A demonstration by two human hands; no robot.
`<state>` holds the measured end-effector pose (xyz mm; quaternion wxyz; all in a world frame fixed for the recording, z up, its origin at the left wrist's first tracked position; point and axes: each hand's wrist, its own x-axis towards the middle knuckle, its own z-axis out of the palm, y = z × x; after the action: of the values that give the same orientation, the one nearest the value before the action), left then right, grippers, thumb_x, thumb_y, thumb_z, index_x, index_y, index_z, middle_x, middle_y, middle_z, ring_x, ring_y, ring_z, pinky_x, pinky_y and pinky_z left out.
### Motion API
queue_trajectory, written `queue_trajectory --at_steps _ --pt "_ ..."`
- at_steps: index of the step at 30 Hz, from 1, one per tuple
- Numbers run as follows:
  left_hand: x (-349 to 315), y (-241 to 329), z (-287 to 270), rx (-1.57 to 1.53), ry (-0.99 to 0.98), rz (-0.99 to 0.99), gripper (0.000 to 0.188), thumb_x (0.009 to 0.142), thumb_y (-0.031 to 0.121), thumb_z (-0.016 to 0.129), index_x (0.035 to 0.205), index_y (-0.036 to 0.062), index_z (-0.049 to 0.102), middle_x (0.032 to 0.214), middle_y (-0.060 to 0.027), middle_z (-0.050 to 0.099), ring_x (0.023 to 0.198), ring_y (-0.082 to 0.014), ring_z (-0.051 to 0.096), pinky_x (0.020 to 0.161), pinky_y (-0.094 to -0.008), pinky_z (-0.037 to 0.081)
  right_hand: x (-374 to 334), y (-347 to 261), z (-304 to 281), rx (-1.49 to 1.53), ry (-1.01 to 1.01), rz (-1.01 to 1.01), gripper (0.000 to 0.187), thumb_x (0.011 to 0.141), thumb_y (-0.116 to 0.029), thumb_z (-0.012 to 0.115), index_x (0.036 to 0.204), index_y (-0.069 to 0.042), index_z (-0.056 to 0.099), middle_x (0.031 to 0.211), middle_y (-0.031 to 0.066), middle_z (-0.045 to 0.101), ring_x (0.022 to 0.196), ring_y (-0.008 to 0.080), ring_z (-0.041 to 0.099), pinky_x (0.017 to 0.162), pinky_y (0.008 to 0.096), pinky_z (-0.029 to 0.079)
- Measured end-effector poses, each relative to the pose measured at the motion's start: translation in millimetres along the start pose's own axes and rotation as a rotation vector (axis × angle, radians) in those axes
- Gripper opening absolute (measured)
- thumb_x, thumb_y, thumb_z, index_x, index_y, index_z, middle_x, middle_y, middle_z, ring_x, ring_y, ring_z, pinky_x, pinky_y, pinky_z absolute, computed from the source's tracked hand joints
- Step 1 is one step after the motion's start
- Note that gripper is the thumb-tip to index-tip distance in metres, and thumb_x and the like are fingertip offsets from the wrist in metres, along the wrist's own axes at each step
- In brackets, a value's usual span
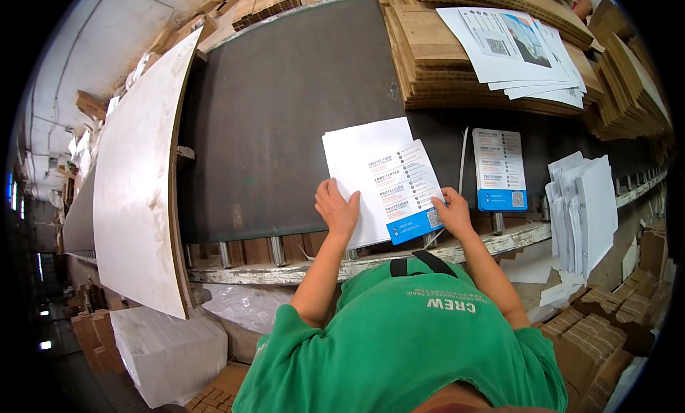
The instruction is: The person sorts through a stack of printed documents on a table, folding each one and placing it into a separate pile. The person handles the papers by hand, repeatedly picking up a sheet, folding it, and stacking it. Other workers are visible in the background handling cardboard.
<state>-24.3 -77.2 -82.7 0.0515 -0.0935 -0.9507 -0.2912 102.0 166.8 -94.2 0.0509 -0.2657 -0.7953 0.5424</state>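
Observation:
In front of me a small stack of white paper sheets point(357, 145) lies at the near edge of the dark conveyor belt. A printed leaflet point(410, 181), white with a blue band at its lower end, sits tilted over the sheets' right part. My left hand point(337, 207) rests at the sheets' left edge, thumb apart from the fingers. My right hand point(453, 212) pinches the leaflet's lower right edge between thumb and fingers. To the right is a stack of matching leaflets point(499, 167), apart from both hands.
Flat cardboard pieces point(428, 49) are piled at the far right, with printed sheets point(499, 63) on top. A bundle of white papers point(585, 213) stands at the right by the belt frame point(514, 235). A large white board point(139, 170) leans on the left.

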Motion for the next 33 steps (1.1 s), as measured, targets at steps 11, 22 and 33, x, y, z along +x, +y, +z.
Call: queue_trajectory --at_steps 11,22,33 --pt "5 -9 11 -0.202 0.039 -0.221 0.056 0.064 0.017 0.077 0.113 0.0013 0.054 0.114 -0.0149 0.046 0.107 -0.0319 0.044 0.093 -0.0403 0.037 5 10 1 0.078 -0.028 0.026 0.023 0.082 -0.015 0.063 0.098 0.001 0.059 0.084 0.0119 0.069 0.076 0.0164 0.065 0.068 0.0296 0.048" --pt "18 -3 0 -0.344 0.02 -0.268 0.034 0.067 0.01 0.072 0.097 0.0028 0.059 0.101 -0.0141 0.051 0.088 -0.0255 0.053 0.079 -0.0363 0.046 6 13 0 0.07 -0.042 0.031 0.023 0.082 -0.016 0.064 0.098 0.0 0.059 0.085 0.0128 0.068 0.077 0.0196 0.065 0.069 0.0307 0.048" --pt "17 37 -22 -0.961 -0.514 -0.629 0.051 0.077 0.02 0.073 0.115 -0.0067 0.053 0.102 -0.0156 0.063 0.09 -0.019 0.06 0.078 -0.0314 0.048 3 -35 4 0.019 0.14 -0.143 0.022 0.084 -0.02 0.063 0.093 -0.001 0.056 0.082 0.0185 0.062 0.075 0.0312 0.061 0.067 0.0366 0.047"
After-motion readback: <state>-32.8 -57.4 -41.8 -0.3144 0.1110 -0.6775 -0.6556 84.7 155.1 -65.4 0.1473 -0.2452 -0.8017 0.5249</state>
